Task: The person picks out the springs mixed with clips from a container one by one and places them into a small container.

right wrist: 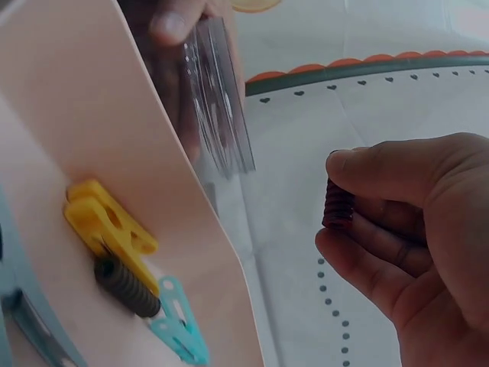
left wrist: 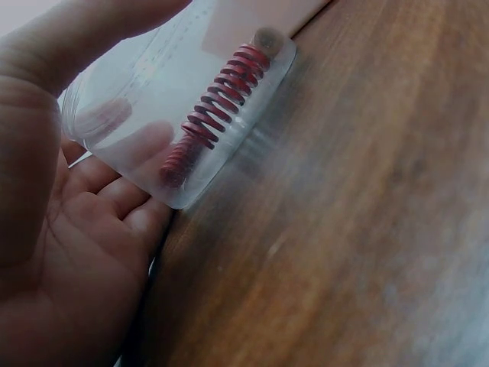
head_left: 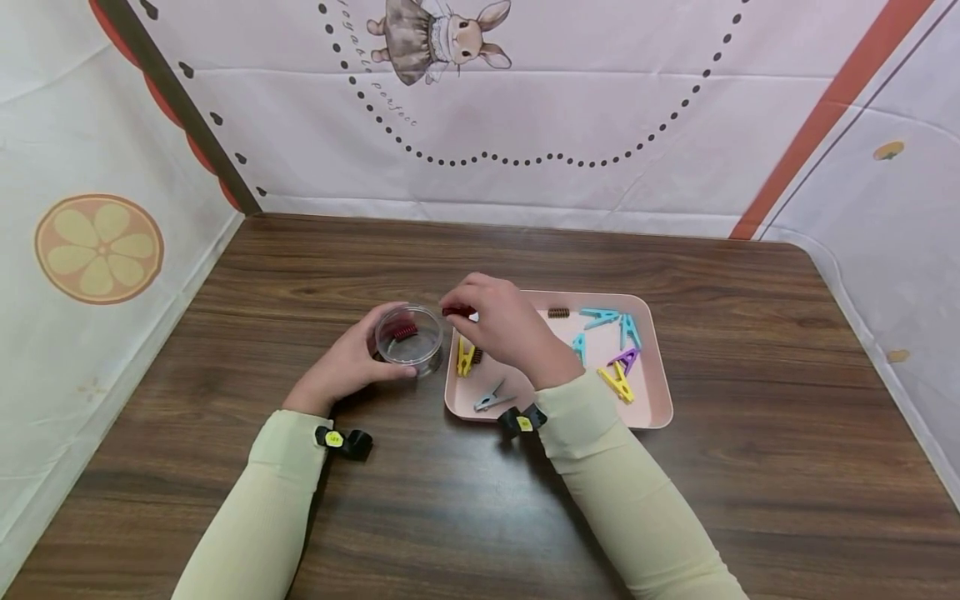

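Note:
At the left of the tray, my left hand (head_left: 347, 362) grips a clear round plastic container (head_left: 429, 357) from its side, thumb in front. Red coil springs (left wrist: 221, 95) lie inside it, against the wall in the left wrist view. My right hand (head_left: 501, 323) is above the tray's left side, near the container's rim but apart from it. Between thumb and fingertips it pinches a dark red coil spring (right wrist: 338, 204). Under and around this hand is the pink tray (head_left: 662, 396), holding clothespins and springs. The hand and forearm hide part of the tray.
In the tray lie yellow clothespins (head_left: 617, 385), a purple clothespin (head_left: 626, 358), several blue clothespins (head_left: 600, 316) and a grey clothespin (head_left: 492, 401). A dark spring (head_left: 558, 313) lies near its back edge, another dark spring (right wrist: 126, 287) beside a yellow clothespin. Printed cloth (head_left: 480, 183) hangs behind the wooden table (head_left: 420, 508).

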The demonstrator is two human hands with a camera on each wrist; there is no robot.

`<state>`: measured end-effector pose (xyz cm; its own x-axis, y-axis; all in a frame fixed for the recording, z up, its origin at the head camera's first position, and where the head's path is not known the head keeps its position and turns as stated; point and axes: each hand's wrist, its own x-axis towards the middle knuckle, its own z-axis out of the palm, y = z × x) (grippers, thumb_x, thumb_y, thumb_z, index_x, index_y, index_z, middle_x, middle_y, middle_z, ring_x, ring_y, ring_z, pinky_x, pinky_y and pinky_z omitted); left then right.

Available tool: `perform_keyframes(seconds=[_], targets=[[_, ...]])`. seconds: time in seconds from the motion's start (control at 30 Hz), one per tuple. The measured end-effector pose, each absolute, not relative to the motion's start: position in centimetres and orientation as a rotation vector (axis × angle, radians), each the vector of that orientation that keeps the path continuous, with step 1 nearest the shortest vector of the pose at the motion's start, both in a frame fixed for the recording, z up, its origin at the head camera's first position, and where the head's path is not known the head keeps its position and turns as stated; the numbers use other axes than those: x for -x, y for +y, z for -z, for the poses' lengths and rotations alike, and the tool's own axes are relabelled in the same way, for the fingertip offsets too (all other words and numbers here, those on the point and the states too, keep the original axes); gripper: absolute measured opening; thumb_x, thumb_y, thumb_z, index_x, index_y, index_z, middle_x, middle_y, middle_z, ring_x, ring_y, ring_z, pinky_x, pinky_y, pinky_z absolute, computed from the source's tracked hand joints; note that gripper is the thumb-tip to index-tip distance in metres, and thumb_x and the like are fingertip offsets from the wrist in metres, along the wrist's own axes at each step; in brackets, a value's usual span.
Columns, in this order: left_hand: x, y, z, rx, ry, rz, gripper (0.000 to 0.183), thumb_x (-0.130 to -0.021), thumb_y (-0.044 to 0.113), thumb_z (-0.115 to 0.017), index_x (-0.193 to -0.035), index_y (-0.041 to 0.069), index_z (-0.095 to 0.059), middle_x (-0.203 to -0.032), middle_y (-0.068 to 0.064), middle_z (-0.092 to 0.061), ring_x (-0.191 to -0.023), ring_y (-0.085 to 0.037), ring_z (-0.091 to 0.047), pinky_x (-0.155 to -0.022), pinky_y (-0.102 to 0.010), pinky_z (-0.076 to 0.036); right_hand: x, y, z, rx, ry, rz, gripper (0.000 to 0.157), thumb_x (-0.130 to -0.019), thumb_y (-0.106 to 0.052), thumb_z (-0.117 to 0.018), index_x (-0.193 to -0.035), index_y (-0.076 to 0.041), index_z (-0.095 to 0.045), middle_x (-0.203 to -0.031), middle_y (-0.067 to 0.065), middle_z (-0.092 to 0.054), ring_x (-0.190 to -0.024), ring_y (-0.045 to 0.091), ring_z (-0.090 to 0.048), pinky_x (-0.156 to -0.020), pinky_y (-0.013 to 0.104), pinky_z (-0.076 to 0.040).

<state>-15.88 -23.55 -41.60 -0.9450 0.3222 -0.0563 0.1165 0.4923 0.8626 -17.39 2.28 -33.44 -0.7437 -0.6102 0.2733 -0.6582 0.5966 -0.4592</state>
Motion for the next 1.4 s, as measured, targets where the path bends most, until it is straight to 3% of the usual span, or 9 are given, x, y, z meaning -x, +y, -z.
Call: perform_keyframes(seconds=[0.53, 0.9, 1.4], targets=[[15.9, -23.7, 41.7, -0.371, 2.531, -1.404, 0.093, -0.070, 0.044, -0.086, -0.146, 0.037, -0.032, -0.144, 0.002, -0.045, -0.131, -0.020, -0.045, -0.109, -0.048, -0.036, 17.0, 0.2, 34.1, -1.152, -2.712, -0.805, 0.019, -0.094, -0.021, -0.065, -0.111, -0.017, -0.072, -0.109, -0.002, -0.066, -0.091, 0.009, -0.064, -0.078, 0.023, -0.053], [15.7, -23.5, 41.5, -0.403, 2.508, -1.456, 0.093, -0.073, 0.030, -0.086, -0.148, 0.027, -0.032, -0.144, -0.001, -0.045, -0.129, -0.022, -0.047, -0.106, -0.046, -0.037, 17.0, -0.9, 34.8, -1.234, -2.671, -0.778, 0.021, -0.094, -0.018, -0.064, -0.113, -0.012, -0.071, -0.112, 0.003, -0.067, -0.082, 0.010, -0.065, -0.072, 0.022, -0.053], [15.7, -23.6, 41.6, -0.390, 2.528, -1.430, 0.094, -0.072, 0.035, -0.086, -0.148, 0.029, -0.031, -0.142, 0.000, -0.047, -0.126, -0.020, -0.049, -0.105, -0.045, -0.039, 17.0, -1.1, 35.1, -1.267, -2.659, -0.795, 0.020, -0.095, -0.018, -0.063, -0.112, -0.011, -0.071, -0.111, 0.004, -0.066, -0.084, 0.010, -0.066, -0.075, 0.022, -0.053]])
